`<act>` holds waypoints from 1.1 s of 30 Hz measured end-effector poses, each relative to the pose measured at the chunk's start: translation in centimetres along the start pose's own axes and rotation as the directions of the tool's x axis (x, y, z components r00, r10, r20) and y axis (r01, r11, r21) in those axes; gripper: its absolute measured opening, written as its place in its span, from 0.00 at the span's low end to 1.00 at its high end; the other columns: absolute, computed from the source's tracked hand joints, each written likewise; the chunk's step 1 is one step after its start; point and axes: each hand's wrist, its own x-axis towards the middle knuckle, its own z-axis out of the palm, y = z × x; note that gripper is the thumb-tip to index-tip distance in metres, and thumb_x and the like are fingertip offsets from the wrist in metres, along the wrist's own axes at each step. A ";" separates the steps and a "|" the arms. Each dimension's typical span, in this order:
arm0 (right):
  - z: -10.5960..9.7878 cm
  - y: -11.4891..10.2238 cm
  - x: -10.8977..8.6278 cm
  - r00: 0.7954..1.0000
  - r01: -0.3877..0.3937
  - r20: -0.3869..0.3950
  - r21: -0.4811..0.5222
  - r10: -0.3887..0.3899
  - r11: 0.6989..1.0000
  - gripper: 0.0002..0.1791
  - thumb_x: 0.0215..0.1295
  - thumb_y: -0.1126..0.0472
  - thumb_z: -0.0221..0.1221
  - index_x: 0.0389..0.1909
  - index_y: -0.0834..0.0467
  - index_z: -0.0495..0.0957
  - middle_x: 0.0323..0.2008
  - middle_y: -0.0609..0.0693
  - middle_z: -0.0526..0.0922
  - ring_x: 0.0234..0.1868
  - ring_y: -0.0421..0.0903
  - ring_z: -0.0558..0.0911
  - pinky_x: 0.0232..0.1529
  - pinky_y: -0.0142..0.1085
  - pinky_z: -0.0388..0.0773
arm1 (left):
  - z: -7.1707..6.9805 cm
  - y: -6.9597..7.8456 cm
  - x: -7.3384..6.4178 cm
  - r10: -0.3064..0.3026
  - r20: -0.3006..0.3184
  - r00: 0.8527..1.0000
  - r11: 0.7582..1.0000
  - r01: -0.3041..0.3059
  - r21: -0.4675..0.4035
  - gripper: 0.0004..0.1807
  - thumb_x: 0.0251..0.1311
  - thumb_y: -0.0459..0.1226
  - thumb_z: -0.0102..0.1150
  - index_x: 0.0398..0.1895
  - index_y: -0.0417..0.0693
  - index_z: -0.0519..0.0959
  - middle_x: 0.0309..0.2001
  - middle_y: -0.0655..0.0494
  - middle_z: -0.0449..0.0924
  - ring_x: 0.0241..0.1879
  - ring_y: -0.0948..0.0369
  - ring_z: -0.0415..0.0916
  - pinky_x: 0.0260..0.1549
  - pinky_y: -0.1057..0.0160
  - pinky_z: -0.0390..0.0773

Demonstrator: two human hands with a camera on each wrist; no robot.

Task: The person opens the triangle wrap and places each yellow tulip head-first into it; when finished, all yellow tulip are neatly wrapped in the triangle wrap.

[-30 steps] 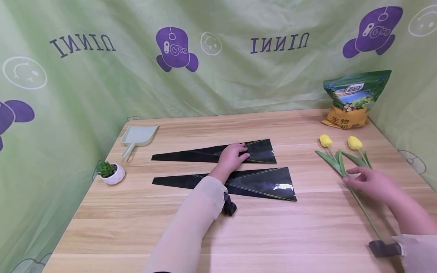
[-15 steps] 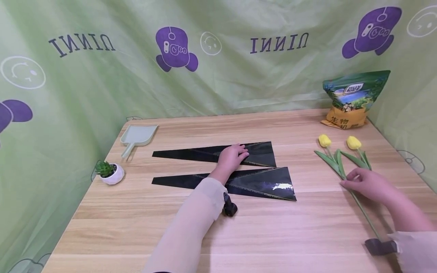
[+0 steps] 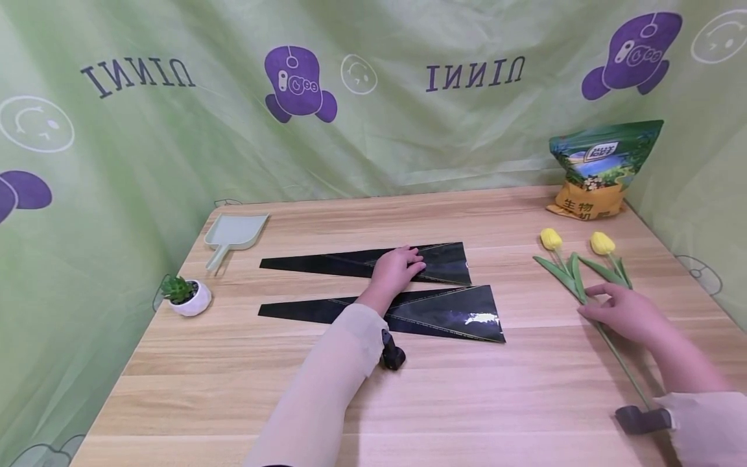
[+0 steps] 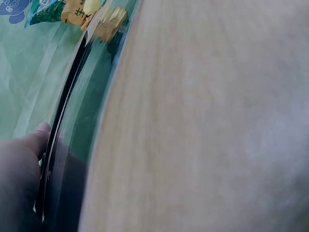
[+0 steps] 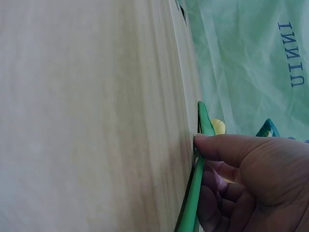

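Two long black tapered flower sleeves lie flat side by side mid-table. On the far sleeve (image 3: 446, 263) rests my left hand (image 3: 394, 271), fingers loosely bent and thumb out to the side. The near sleeve (image 3: 449, 314) passes beneath my left wrist. At the right lies a yellow artificial tulip (image 3: 551, 239) with green leaves; my right hand (image 3: 624, 312) pinches its stem just below the leaves. In the right wrist view, thumb and curled fingers meet at the green stem (image 5: 193, 198). Beyond that hand is a second yellow tulip (image 3: 603, 243), its lower stem hidden.
A green and orange bag (image 3: 601, 172) stands at the back right corner. To the left are a pale dustpan (image 3: 236, 231) and a small succulent in a white pot (image 3: 189, 299). A green printed curtain (image 3: 408, 143) encloses the table's back and sides.
The far sleeve's wide end has shifted slightly toward me under my left hand. My right hand's fingers have closed on the tulip stem, moving slightly left.
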 end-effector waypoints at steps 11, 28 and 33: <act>0.5 -0.2 0.3 0.998 -0.026 -0.052 0.008 0.027 1.000 0.47 0.70 0.34 0.47 0.68 0.73 0.58 0.49 0.77 0.74 0.45 0.67 0.76 0.37 0.51 0.73 | -0.1 0.2 0.0 -0.004 -0.009 1.000 0.999 0.005 0.036 0.17 0.68 0.49 0.56 0.54 0.58 0.83 0.65 0.63 0.75 0.70 0.63 0.65 0.69 0.60 0.66; 1.5 -0.7 0.8 0.988 -0.040 -0.143 0.147 0.061 0.988 0.41 0.66 0.47 0.60 0.68 0.71 0.60 0.45 0.70 0.78 0.42 0.59 0.78 0.31 0.34 0.70 | 0.0 0.2 -0.4 -0.008 -0.069 0.998 1.000 0.006 -0.029 0.15 0.68 0.48 0.56 0.52 0.58 0.85 0.57 0.63 0.82 0.67 0.64 0.70 0.67 0.60 0.69; 1.4 -0.7 0.8 0.991 -0.014 -0.125 0.184 0.038 0.983 0.45 0.66 0.41 0.58 0.71 0.69 0.57 0.50 0.72 0.76 0.47 0.61 0.77 0.35 0.35 0.70 | -0.1 0.2 -0.5 -0.017 -0.076 0.997 0.998 0.013 -0.060 0.15 0.68 0.48 0.57 0.52 0.57 0.85 0.57 0.62 0.82 0.66 0.62 0.71 0.67 0.59 0.69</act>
